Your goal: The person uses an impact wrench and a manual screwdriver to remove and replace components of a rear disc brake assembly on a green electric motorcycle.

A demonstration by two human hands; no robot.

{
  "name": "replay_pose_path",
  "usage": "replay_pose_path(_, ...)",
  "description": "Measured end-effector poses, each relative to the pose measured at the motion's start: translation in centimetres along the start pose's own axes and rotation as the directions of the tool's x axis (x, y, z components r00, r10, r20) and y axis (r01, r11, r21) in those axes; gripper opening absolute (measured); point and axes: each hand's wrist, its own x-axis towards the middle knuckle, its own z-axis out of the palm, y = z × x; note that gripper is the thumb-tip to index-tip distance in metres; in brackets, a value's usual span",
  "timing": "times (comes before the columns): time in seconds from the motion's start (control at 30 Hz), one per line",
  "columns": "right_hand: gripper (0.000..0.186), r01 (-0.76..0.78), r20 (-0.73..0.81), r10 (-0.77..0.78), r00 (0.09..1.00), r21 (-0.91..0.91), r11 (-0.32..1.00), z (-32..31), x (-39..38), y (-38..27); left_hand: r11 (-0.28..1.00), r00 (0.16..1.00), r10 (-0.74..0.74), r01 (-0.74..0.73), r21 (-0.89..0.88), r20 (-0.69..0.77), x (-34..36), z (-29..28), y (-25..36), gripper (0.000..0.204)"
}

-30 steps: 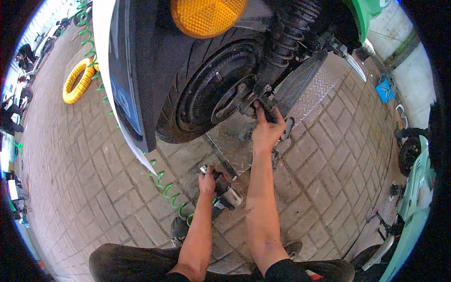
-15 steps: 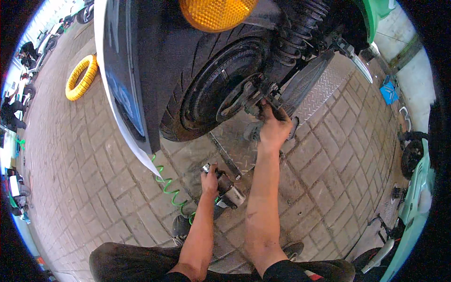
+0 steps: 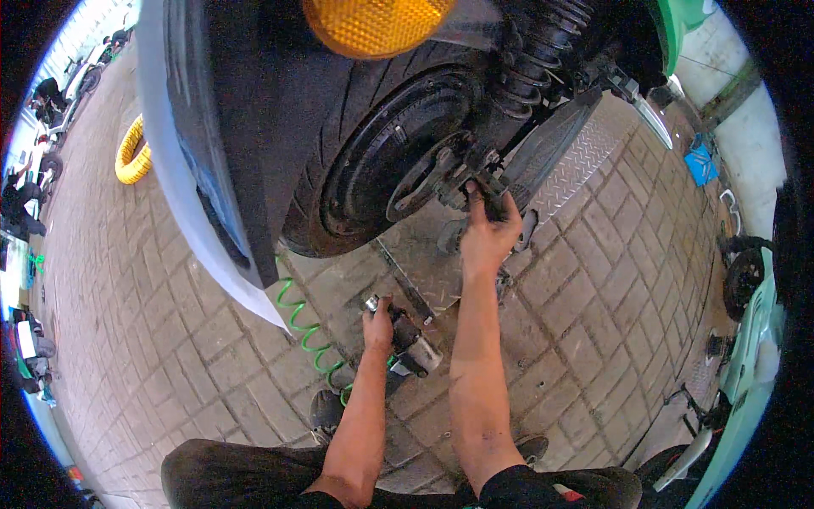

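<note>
My left hand (image 3: 377, 327) is closed on a metal air impact wrench (image 3: 415, 352), low over the paving, with a green coiled hose (image 3: 309, 335) beside it. Higher up, my right hand (image 3: 490, 227) grips a dark brake caliper (image 3: 482, 170) with thumb and fingers, beside the disc and hub of a scooter's wheel (image 3: 339, 199). A black coil-spring shock (image 3: 530, 64) rises above the caliper. The white-edged body panel (image 3: 208, 178) and an orange reflector (image 3: 377, 21) hang over the tyre's left and top.
A metal tread plate (image 3: 577, 157) lies behind the wheel. A yellow coiled hose (image 3: 136, 148) is on the paving at left. Scooters and people (image 3: 51, 93) line the far left; a blue item (image 3: 701, 161) sits by the right wall, and a mint scooter (image 3: 755, 356) at the right edge.
My right hand moved slightly right, then a little back left with the caliper. My left hand shifted slightly right with the wrench. The white panel now appears farther left, covering more of the yellow hose.
</note>
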Motion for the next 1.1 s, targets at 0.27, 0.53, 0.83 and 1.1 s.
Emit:
replay_pose_path(0.27, 0.019, -0.226, 0.028, 0.225, 0.974, 0.068, 0.972, -0.3, 0.6, -0.9, 0.992, 0.996, 0.082, -0.078, 0.097, -0.039, 3.9, -1.4, -3.7, 0.065)
replay_pose_path(0.53, 0.017, -0.169, 0.054, 0.163, 0.985, 0.146, 0.975, 0.3, 0.7, -1.5, 0.587, 0.866, 0.499, -0.352, 0.729, 0.016, 4.5, -2.5, -5.1, 0.071)
replay_pose_path(0.83, 0.022, -0.055, 0.060, 0.052, 0.997, 0.050, 0.997, -0.4, 0.8, -1.1, 0.530, 0.863, 0.502, -0.249, 0.811, -0.064, 0.5, -2.1, -0.6, 0.074)
replay_pose_path(1.1, 0.025, -0.230, 0.043, 0.249, 0.968, -0.257, 0.939, -5.7, 2.2, -4.9, 0.148, 0.971, 0.118, -0.223, 0.964, 0.207, 0.0, -4.3, 10.9, 0.078)
